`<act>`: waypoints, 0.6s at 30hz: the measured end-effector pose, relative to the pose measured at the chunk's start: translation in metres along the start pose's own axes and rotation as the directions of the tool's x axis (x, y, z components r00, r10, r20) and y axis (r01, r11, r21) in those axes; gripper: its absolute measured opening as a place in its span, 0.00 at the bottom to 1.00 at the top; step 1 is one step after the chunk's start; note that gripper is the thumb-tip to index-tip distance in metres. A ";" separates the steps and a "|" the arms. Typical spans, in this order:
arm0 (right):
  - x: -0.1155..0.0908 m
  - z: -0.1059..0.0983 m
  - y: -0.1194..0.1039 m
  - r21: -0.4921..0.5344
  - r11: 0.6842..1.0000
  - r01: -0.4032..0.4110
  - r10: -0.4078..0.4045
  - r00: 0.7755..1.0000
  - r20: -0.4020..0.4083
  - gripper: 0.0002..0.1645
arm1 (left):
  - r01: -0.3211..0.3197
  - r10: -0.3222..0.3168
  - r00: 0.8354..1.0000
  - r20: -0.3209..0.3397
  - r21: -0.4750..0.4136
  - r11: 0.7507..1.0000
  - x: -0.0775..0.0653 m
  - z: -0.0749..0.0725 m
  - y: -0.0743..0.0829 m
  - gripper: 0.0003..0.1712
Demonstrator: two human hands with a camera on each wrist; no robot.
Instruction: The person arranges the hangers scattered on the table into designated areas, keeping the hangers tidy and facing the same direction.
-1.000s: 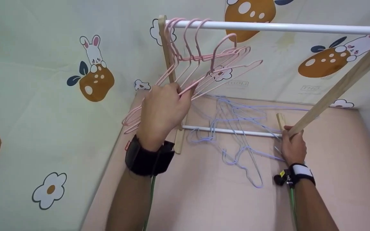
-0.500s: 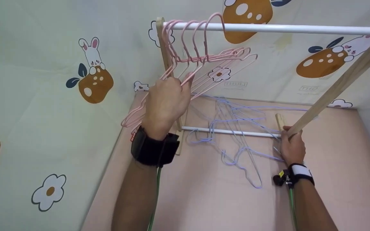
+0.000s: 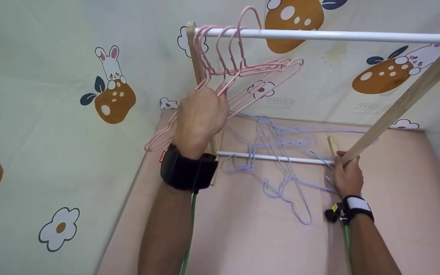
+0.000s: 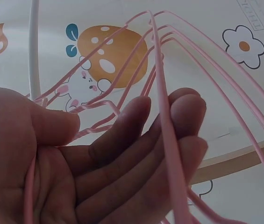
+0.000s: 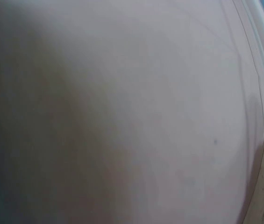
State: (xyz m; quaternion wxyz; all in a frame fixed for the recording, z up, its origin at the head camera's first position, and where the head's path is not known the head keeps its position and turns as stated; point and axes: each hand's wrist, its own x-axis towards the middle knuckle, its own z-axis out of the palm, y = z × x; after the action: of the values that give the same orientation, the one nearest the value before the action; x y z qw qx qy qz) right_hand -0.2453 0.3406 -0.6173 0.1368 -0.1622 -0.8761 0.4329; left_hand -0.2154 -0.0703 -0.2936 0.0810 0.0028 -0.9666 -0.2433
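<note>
In the head view my left hand (image 3: 203, 118) is raised below the top rail, holding a pink clothes hanger (image 3: 241, 49) by its sloping arm between thumb and fingers. That hanger's hook arches above the white rail (image 3: 319, 36), its tip right at the rail's upper edge. Several more pink hangers (image 3: 221, 49) hang bunched at the left end. From the left wrist, the half-curled fingers (image 4: 122, 186) lie among pink wires. My right hand (image 3: 349, 177) grips the lower end of the rack's wooden post (image 3: 399, 109); the right wrist view does not show its fingers.
Several blue wire hangers (image 3: 281, 194) lie tangled on the pink floor (image 3: 258, 244), around the rack's white lower bar (image 3: 308, 158). Another wooden post (image 3: 194, 57) carries the rail's left end. Pale cloth walls with printed rabbits (image 3: 115, 91) stand behind and at left.
The held hanger's hook has risen from below the rail, and its arch now stands above it. My left hand has moved slightly up and right. My right hand stays at the post.
</note>
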 end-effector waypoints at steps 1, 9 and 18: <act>0.000 0.000 0.000 0.001 1.000 0.000 0.000 1.000 0.001 0.28 | 0.002 -0.002 1.000 0.000 0.001 1.000 0.000 0.000 0.000 0.27; 0.000 0.001 0.001 0.004 1.000 0.022 -0.022 1.000 -0.001 0.28 | -0.005 0.005 1.000 -0.024 0.023 1.000 -0.001 0.009 0.000 0.31; 0.000 0.000 0.000 0.007 1.000 0.001 -0.001 1.000 0.002 0.28 | 0.036 -0.035 0.999 -0.025 0.025 0.999 0.000 0.020 -0.004 0.27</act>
State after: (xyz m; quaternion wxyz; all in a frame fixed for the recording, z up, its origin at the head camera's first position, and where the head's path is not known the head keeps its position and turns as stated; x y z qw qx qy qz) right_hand -0.2452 0.3407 -0.6174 0.1365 -0.1608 -0.8749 0.4360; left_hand -0.2185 -0.0646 -0.3128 0.0883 0.0239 -0.9684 -0.2322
